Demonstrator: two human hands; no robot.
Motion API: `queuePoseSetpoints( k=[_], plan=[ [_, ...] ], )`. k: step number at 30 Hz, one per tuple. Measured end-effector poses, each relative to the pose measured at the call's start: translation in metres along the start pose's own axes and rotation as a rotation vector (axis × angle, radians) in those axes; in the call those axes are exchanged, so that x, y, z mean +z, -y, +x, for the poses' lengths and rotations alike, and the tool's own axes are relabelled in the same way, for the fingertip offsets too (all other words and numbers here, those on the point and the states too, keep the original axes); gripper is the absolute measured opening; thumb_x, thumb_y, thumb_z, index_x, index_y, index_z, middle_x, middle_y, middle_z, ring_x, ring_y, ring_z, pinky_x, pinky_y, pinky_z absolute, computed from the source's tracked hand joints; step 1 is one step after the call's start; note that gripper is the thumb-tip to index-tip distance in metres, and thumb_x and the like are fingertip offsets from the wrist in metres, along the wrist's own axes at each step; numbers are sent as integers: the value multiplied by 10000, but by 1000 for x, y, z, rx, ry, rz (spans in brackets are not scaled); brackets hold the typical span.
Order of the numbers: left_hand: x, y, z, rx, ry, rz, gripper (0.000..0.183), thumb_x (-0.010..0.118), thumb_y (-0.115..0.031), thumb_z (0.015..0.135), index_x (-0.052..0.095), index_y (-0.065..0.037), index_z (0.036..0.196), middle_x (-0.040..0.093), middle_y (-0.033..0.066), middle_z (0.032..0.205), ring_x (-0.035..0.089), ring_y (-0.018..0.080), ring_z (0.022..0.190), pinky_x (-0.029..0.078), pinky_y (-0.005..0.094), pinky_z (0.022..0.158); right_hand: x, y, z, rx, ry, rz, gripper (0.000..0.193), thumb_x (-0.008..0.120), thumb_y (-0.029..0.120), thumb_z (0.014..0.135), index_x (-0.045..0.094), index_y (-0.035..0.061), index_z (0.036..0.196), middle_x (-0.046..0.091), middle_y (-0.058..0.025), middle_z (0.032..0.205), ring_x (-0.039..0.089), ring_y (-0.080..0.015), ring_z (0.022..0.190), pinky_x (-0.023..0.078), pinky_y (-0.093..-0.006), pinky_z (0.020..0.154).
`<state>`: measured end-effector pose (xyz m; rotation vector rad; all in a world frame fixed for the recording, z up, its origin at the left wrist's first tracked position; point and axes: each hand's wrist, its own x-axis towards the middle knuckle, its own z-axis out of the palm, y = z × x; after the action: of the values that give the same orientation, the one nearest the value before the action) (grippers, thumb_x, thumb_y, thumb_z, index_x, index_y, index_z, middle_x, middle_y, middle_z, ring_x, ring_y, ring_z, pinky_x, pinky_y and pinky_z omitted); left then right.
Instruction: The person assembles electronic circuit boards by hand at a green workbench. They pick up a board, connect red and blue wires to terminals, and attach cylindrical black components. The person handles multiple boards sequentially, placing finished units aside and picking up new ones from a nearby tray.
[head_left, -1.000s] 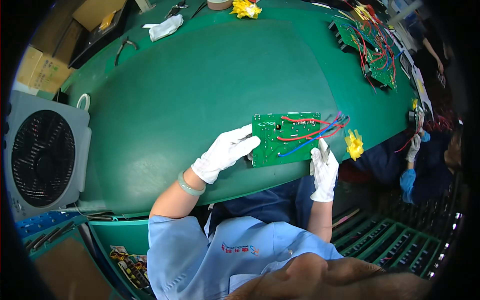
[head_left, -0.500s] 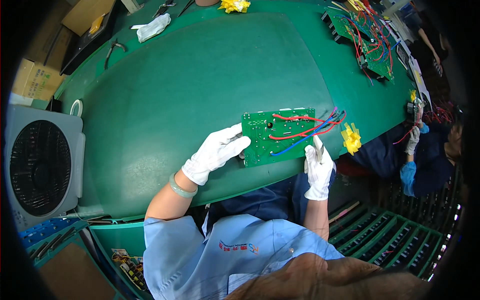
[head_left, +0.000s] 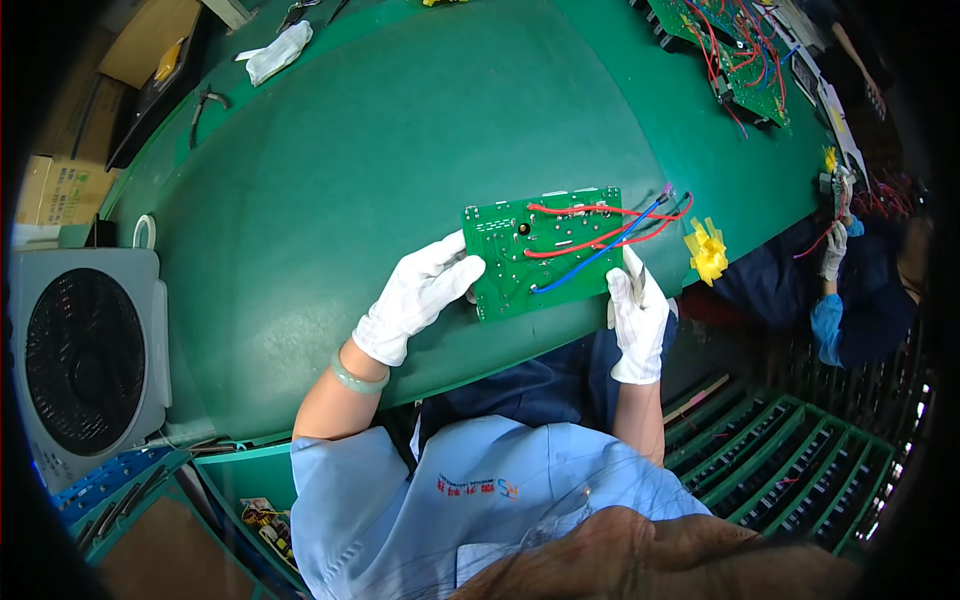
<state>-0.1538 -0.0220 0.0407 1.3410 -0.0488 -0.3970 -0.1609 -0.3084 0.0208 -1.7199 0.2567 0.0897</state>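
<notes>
One fabric-gloved left hand (head_left: 408, 302) pinching flat rectangular circuit board (head_left: 550, 267), right hand (head_left: 638, 325) at its edge, grip unclear

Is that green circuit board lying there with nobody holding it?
No, the left hand pinches the green circuit board at its left edge.

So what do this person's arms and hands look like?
Both the left hand and right hand wear white gloves. The light-blue sleeves are short, leaving the forearms bare. A pale green bangle circles the left one just above its glove.
</notes>
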Motion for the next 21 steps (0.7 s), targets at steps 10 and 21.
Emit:
queuePoseSetpoints(
  k=[10,21],
  plan=[
    [2,8,1,21,-7,-104,490,615,-83,974,483,-43,1444,653,-2,1112,566,60,881,494,235,783,2,-8,-1,-58,-21,-16,499,666,175,965,511,-29,1393,666,-65,1102,560,-36,797,470,-192,708],
    [13,7,-6,79,-16,-75,504,659,-49,929,521,-36,1413,656,13,1125,575,64,881,496,235,805,-19,29,-22,-391,-51,-247,664,468,559,1000,530,12,1372,575,-17,760,455,-43,644,360,-200,618]
  ],
)
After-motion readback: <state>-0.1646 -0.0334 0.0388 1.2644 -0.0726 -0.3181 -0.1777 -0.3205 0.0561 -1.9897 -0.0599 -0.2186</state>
